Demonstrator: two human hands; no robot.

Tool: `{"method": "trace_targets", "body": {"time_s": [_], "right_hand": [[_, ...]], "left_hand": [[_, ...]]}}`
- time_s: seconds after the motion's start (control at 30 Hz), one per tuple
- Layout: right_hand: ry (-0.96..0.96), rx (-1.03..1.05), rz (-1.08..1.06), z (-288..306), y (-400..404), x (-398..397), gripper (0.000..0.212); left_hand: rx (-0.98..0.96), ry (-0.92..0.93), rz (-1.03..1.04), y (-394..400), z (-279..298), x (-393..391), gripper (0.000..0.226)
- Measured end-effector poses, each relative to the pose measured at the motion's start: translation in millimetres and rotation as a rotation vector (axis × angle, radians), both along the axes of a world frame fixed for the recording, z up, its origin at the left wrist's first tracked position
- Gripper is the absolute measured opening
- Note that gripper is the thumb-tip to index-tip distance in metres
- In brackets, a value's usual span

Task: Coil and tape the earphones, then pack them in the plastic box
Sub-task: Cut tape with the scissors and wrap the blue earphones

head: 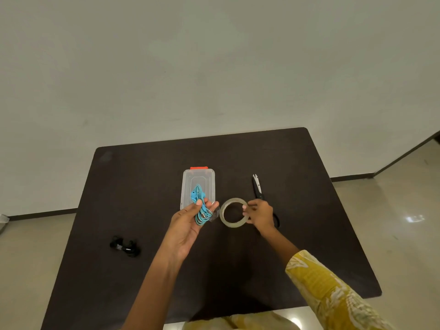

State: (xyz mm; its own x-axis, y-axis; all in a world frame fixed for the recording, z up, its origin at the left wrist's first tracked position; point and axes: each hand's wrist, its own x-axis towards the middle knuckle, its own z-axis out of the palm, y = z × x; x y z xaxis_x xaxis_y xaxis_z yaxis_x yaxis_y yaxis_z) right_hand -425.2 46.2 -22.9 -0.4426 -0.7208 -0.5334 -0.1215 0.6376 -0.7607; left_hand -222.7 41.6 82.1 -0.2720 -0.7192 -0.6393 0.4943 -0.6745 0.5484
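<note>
My left hand [188, 225] holds a coiled pair of blue earphones [200, 206] in its palm, thumb pressed over the bundle, just in front of the clear plastic box [210, 179]. The box has an orange latch at its far end and its lid is on. A short piece of clear tape [214, 214] hangs by my left fingertips. My right hand [259, 214] pinches the right rim of the clear tape roll [232, 211], which lies on the table.
Black scissors [258, 188] lie to the right of the roll, handles partly under my right hand. A coiled pair of black earphones [125, 246] sits at the left of the dark table [309, 234]. Floor and wall surround the table.
</note>
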Motion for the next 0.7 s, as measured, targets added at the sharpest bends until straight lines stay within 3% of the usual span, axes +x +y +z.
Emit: {"method": "trace_targets", "body": {"time_s": [0.13, 0.2, 0.23, 0.37, 0.47, 0.7], "right_hand": [[0.343, 0.125, 0.262, 2, 6, -6, 0.023], [0.365, 0.045, 0.316, 16, 11, 1, 0.023], [0.28, -0.025, 0.311, 26, 14, 7, 0.026], [-0.4, -0.095, 0.228, 77, 26, 35, 0.041], [-0.486, -0.099, 0.286, 96, 35, 45, 0.046], [-0.712, -0.067, 0.174, 105, 41, 46, 0.048]], "left_hand": [[0.004, 0.046, 0.002, 5, 2, 2, 0.033], [0.003, 0.062, 0.011, 7, 2, 3, 0.036], [-0.003, 0.064, 0.014, 8, 2, 3, 0.037], [-0.072, -0.004, -0.02, 13, 1, 3, 0.024], [-0.119, -0.022, -0.042, 16, 1, 4, 0.022], [-0.123, 0.041, 0.017, 15, -2, 10, 0.033]]}}
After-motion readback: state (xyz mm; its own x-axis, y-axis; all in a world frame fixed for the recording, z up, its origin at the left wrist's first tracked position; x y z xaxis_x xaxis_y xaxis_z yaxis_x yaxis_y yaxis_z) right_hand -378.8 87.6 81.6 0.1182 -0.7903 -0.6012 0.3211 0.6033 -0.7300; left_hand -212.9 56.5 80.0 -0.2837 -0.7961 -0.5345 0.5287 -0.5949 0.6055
